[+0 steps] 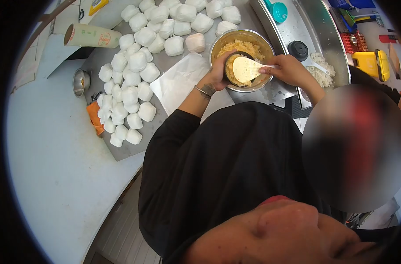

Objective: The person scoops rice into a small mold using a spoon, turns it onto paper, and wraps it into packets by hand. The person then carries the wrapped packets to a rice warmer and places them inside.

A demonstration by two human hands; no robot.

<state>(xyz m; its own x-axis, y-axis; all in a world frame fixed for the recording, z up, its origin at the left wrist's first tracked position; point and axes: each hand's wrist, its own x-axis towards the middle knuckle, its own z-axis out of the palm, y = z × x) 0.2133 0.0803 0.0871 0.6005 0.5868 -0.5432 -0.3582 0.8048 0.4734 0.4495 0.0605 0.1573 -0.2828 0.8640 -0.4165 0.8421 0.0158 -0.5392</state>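
My left hand (217,73) is wrapped round a small black bowl (241,54) with yellow rice in it, tilted over a steel mixing bowl (212,49). More yellow rice (244,45) lies in the mixing bowl. A white rice paddle (246,69) is gripped by its handle in my right hand (290,70). Its flat blade presses on, or lies just over, the rice in the small bowl and hides part of it. Beside my left forearm, white paper sheets (176,81) lie on the steel table.
Many white paper-wrapped bundles (132,94) cover the table's left and back. A pale green printed cylinder (92,36), a small metal bowl (81,82) and an orange cloth (95,118) are farther left. At right, a steel tray (312,26) holds white rice (320,77) and a black bowl (298,50).
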